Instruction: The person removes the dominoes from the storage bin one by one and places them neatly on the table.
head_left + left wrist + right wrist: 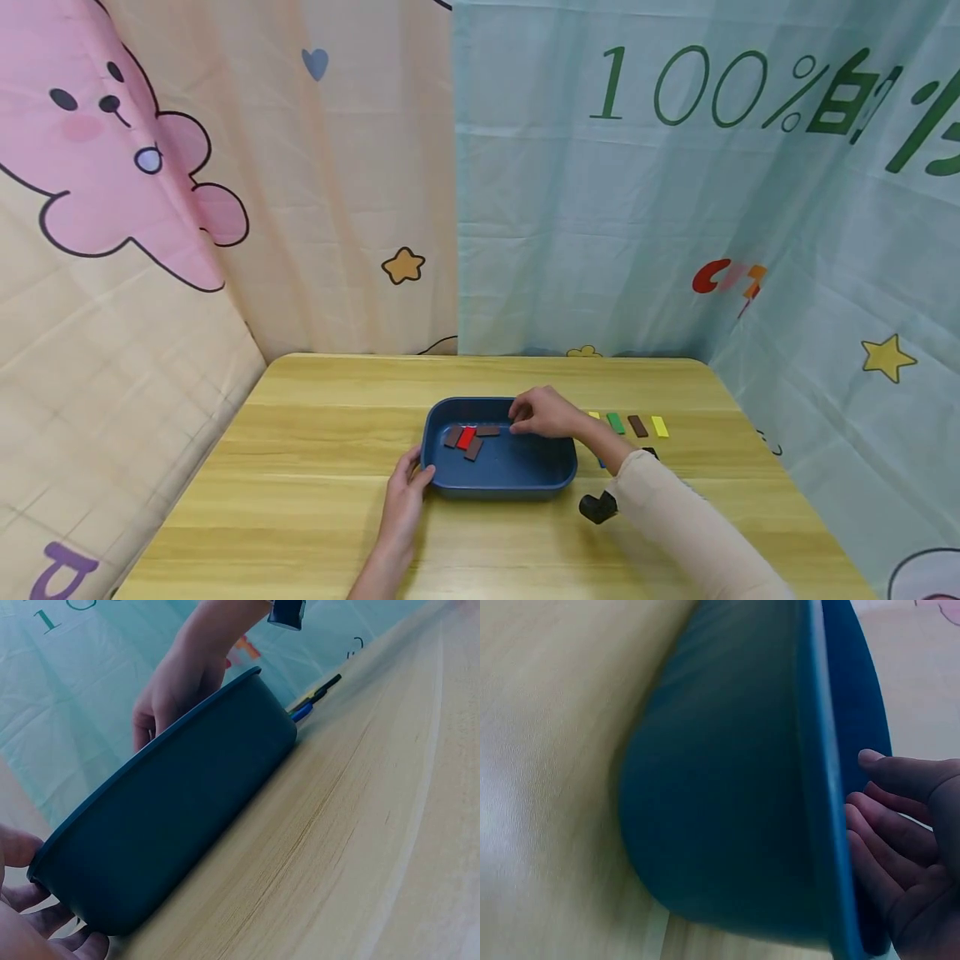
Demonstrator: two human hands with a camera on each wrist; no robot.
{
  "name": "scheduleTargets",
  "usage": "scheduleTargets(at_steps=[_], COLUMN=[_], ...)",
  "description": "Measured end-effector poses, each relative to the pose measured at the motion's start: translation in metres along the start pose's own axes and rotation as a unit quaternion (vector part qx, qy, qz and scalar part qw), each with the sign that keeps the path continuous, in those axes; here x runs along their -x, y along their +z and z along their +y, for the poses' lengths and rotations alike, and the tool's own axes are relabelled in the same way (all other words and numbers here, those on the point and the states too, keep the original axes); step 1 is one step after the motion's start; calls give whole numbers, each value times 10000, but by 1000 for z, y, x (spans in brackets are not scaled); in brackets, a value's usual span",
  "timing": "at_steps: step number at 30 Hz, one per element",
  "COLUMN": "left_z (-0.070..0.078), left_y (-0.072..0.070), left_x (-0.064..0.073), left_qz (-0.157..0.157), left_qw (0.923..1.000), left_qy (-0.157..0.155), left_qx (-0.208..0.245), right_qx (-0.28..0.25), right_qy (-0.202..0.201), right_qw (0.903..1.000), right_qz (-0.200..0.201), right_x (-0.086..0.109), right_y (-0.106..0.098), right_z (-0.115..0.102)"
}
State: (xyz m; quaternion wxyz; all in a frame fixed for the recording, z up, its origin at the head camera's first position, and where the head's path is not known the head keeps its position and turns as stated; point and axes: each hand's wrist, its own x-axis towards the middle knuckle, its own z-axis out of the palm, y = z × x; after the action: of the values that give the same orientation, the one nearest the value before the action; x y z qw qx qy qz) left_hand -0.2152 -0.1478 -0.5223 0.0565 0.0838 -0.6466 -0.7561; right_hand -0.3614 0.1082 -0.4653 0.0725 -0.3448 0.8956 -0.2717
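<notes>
A dark blue rectangular tub [510, 482] stands on the table, with a red tile [466, 438] and three brown tiles [473, 449] lying flat toward its left side. My left hand [403, 500] grips the tub's left end, thumb at the rim and fingers against the outer wall, as the left wrist view also shows. Over the right part of the tub, my right hand [551, 412] reaches in from above the rim. Its fingers [889, 825] are loosely bent with the thumb apart from them in the right wrist view, and nothing shows between them.
Right of the tub, a row of small tiles lies on the table: a green tile [616, 423], a brown tile [637, 426], a yellow tile [659, 427] and others partly behind the right arm. Printed curtains [577, 208] hang behind the wooden table [315, 500].
</notes>
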Motion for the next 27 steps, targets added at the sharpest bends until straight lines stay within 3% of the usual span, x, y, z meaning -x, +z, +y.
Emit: scheduleTargets(at_steps=[16, 27], left_z=[0, 3], left_y=[-6, -9], left_x=[5, 6], left_qz=[-111, -164], left_qw=[9999, 9999], left_qy=[55, 37], left_qx=[11, 5], right_qx=[844, 1249], right_qy=[95, -64], right_qw=[9963, 9921], right_qz=[-94, -92], right_x=[-16, -23], right_y=[34, 43], right_z=[-20, -26])
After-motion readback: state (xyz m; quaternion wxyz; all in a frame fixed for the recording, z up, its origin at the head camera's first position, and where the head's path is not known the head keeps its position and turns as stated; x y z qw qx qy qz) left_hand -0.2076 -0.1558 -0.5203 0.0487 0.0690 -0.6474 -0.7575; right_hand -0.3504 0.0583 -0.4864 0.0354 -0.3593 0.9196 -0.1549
